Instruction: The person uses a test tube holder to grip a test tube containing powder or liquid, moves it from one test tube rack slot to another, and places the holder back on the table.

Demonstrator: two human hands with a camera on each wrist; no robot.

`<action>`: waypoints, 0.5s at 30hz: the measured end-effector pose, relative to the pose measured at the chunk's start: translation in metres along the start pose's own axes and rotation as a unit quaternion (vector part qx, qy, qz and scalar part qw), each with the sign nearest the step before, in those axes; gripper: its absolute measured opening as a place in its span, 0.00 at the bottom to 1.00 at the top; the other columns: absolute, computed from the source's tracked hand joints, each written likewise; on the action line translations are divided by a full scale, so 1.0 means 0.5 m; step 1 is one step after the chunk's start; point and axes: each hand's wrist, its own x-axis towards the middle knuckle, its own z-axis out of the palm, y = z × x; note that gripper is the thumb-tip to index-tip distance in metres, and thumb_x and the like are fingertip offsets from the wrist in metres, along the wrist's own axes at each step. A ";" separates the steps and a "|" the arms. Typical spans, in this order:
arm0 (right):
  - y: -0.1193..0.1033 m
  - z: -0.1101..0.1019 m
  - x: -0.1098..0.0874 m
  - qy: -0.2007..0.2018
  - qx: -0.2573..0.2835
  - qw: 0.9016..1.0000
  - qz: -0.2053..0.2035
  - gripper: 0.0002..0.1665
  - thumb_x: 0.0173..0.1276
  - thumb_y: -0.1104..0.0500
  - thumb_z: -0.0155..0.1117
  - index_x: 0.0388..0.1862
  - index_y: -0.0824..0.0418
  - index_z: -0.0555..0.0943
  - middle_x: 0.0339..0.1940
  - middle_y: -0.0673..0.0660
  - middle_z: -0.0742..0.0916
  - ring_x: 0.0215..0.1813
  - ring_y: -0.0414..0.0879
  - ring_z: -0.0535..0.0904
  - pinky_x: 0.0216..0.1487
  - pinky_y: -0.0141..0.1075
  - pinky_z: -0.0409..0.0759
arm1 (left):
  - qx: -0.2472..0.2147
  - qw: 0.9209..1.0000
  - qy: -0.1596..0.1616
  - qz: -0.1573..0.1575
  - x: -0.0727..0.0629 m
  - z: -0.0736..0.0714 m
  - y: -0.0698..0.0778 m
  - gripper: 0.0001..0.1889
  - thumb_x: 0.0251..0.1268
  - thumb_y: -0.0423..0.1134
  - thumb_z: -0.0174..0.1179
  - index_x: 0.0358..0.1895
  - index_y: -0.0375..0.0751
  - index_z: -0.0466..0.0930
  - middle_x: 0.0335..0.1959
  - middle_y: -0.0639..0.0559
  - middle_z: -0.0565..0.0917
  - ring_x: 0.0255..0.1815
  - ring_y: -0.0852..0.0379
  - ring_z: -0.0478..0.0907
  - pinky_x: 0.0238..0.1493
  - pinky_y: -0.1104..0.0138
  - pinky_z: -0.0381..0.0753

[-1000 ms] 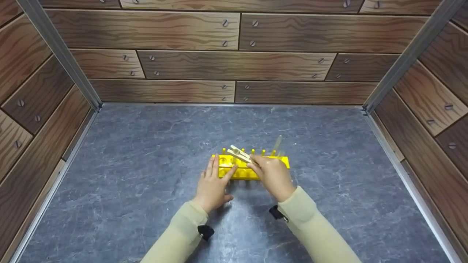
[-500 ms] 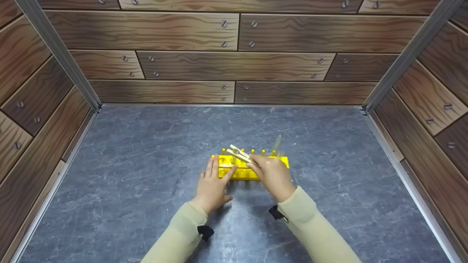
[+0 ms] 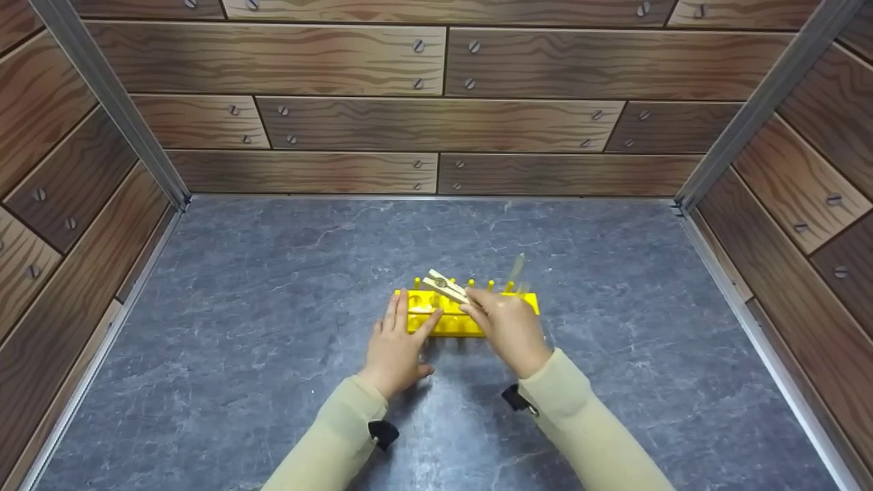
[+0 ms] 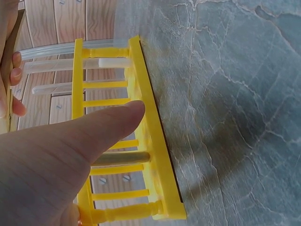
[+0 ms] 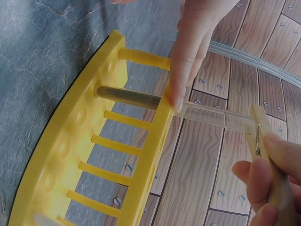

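A yellow plastic test tube rack (image 3: 457,332) stands on the marbled surface. My left hand (image 3: 395,351) rests straight fingers on its left end, the thumb (image 4: 115,117) extended on the near side. My right hand (image 3: 513,331) grips a wooden test tube clamp (image 3: 447,287) above the rack. In the right wrist view, the clamp's jaws meet a clear test tube (image 5: 207,113) near its upper end. That tube passes through the rack's top plate beside my left fingertips. Its lower part holds dark contents (image 5: 127,96), and its bottom sits at a hollow in the base.
Clear tubes (image 4: 47,66) stand at the rack's right end, one with white contents low down. Yellow pegs (image 3: 491,284) line the rack's far side. Wood-patterned walls (image 3: 341,123) with metal corner strips enclose the grey surface (image 3: 273,273) on the back and both sides.
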 end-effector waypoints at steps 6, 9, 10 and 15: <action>0.000 -0.002 -0.002 0.007 0.004 1.000 -0.003 0.14 0.61 0.58 0.66 0.43 0.64 0.84 0.35 0.58 0.87 0.33 0.48 0.84 0.35 0.37 0.82 | 0.004 1.000 0.000 -0.003 0.000 0.002 0.002 0.48 0.45 0.62 0.67 0.72 0.60 0.55 0.71 0.26 0.44 0.71 0.33 0.43 0.58 0.43 0.66; 0.001 -0.003 -0.002 0.013 0.003 1.000 -0.008 0.14 0.60 0.58 0.66 0.43 0.63 0.84 0.35 0.57 0.88 0.33 0.48 0.84 0.34 0.37 0.82 | 0.004 1.000 -0.001 -0.005 0.000 0.001 0.002 0.48 0.45 0.62 0.67 0.72 0.60 0.55 0.71 0.26 0.44 0.71 0.33 0.43 0.58 0.43 0.66; 0.001 -0.004 -0.002 0.014 0.003 1.000 -0.011 0.14 0.60 0.58 0.66 0.43 0.63 0.84 0.35 0.57 0.88 0.33 0.47 0.84 0.34 0.37 0.82 | 0.003 1.000 -0.001 -0.004 -0.001 0.001 0.002 0.48 0.45 0.62 0.67 0.72 0.60 0.55 0.71 0.26 0.44 0.71 0.33 0.43 0.58 0.43 0.66; 0.002 -0.006 -0.001 0.020 -0.001 1.000 -0.023 0.13 0.60 0.57 0.66 0.43 0.63 0.84 0.33 0.57 0.88 0.31 0.47 0.84 0.32 0.36 0.82 | 0.003 1.000 0.004 -0.002 0.000 0.000 0.003 0.48 0.45 0.61 0.68 0.72 0.59 0.56 0.70 0.26 0.46 0.71 0.33 0.44 0.57 0.43 0.66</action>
